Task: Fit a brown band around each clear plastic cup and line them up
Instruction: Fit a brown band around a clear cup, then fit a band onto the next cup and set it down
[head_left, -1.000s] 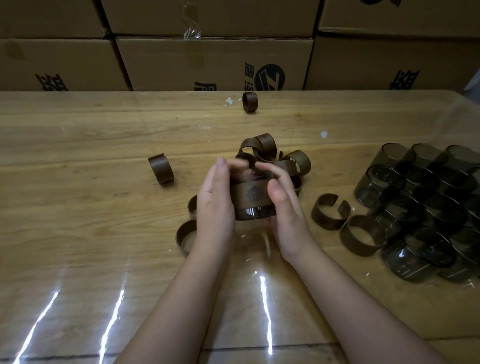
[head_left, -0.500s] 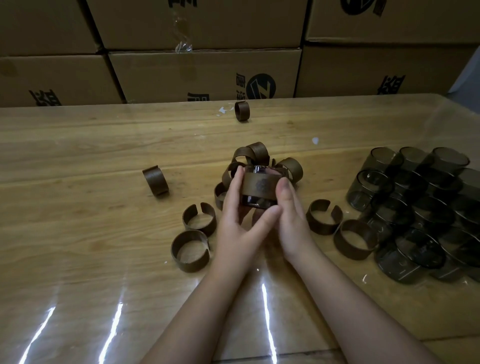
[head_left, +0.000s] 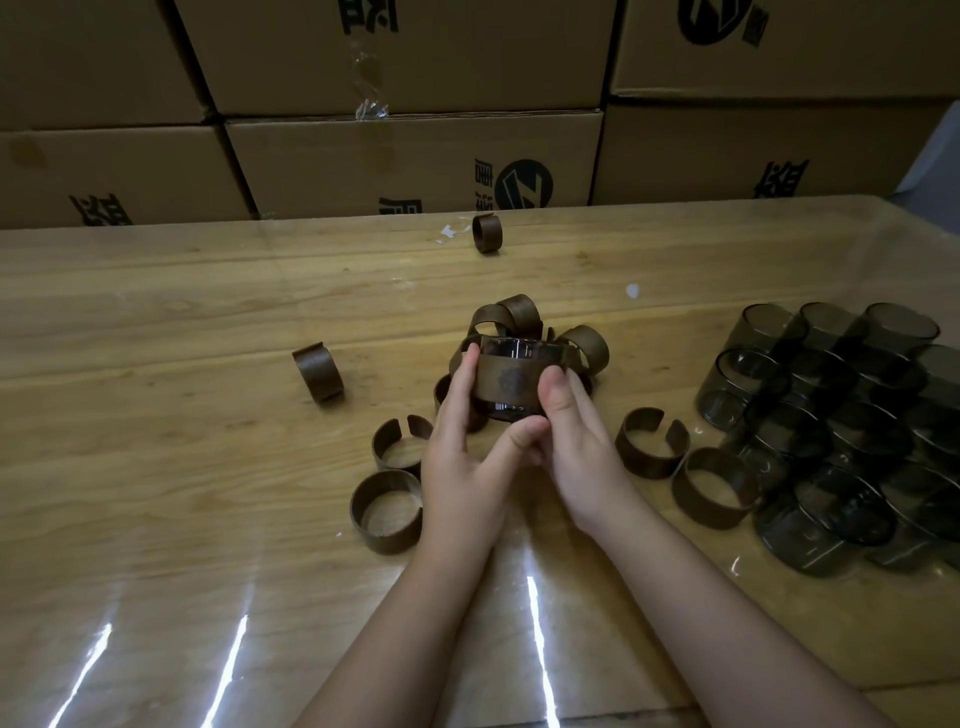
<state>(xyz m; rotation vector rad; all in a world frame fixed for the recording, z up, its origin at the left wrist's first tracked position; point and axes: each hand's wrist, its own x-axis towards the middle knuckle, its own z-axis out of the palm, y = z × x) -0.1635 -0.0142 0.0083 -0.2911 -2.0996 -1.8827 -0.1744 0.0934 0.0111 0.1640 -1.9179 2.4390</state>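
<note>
A smoky clear plastic cup (head_left: 519, 348) with a brown band (head_left: 511, 384) around it is held above the table's middle. My left hand (head_left: 467, 457) grips its left side, thumb under the bottom edge. My right hand (head_left: 576, 441) grips its right side, thumb pressed on the band. Behind the cup lies a pile of loose brown bands (head_left: 540, 327). More bands lie around: two at the left (head_left: 387, 512), two at the right (head_left: 714, 486), one standing at the far left (head_left: 318, 371), one far back (head_left: 487, 233). Several bare cups (head_left: 841, 415) lie clustered at the right.
The wooden table (head_left: 156, 467) has a glossy clear cover with light streaks near the front edge. Stacked cardboard boxes (head_left: 415, 156) form a wall along the table's far side. A few white scraps (head_left: 447, 234) lie near the far band.
The banded cup has been lifted slightly and moved away from me. My left thumb went from the cup's side to beneath it. The view has tilted up a little.
</note>
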